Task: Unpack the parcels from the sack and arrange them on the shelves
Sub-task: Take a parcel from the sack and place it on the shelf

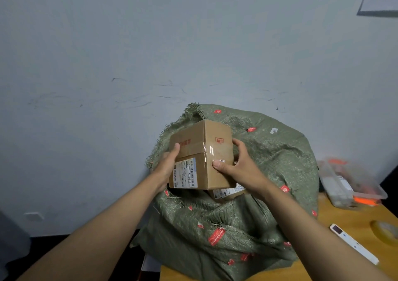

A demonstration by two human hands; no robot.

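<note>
With the left hand [167, 165] and right hand [234, 164] clasping the cardboard box [201, 154] at frame centre, lift it straight up clear of the green sack [269, 162], so the frayed mouth does not snag.

The box [201, 154] was plain brown cardboard with faint red print, clear glossy tape over its seam, and a white label [185, 174] covered in black barcodes and small text. The sack [237, 194] was dull olive green in a coarse weave, dotted with red stickers bearing white lettering and one small white patch. The wall [129, 54] was pale grey-blue with dark scuff lines. The table [353, 218] was warm yellow-orange wood. A clear tray [353, 183] showed orange pieces. The remote [354, 243] was white.
</note>
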